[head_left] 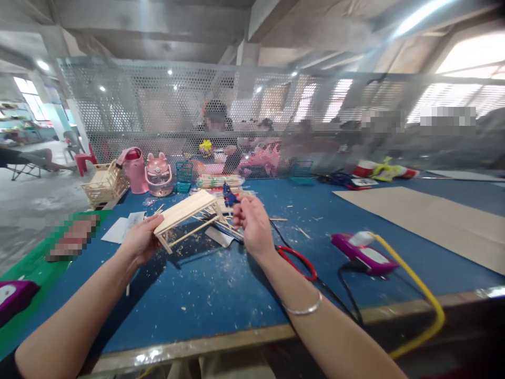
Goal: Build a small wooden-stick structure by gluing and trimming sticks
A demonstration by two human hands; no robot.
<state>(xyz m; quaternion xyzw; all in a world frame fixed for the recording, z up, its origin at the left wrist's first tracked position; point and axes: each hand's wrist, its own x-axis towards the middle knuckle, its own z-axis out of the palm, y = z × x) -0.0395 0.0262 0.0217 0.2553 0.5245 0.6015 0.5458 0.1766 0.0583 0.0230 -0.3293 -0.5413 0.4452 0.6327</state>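
My left hand [142, 236] grips a small pale wooden model table [188, 208] by its left end. The model has a slatted flat top and thin stick legs, and it is tilted above the work table. My right hand [252, 223] is raised to the right of the model, its fingers curled together in a pinch. Whatever lies between those fingertips is hidden or too small to make out. Just beyond them is a blue glue gun [228, 195] with an orange part. Thin wooden sticks [279, 219] lie scattered behind the model.
On the blue table [221, 305] are a red loop handle [303, 267], a purple power strip [365, 257] with a yellow cable [414, 279], and cardboard [430, 216]. A pink bottle [136, 171], pink jug [158, 176] and another wooden model [104, 181] stand behind. People sit beyond the perforated screen [158, 105].
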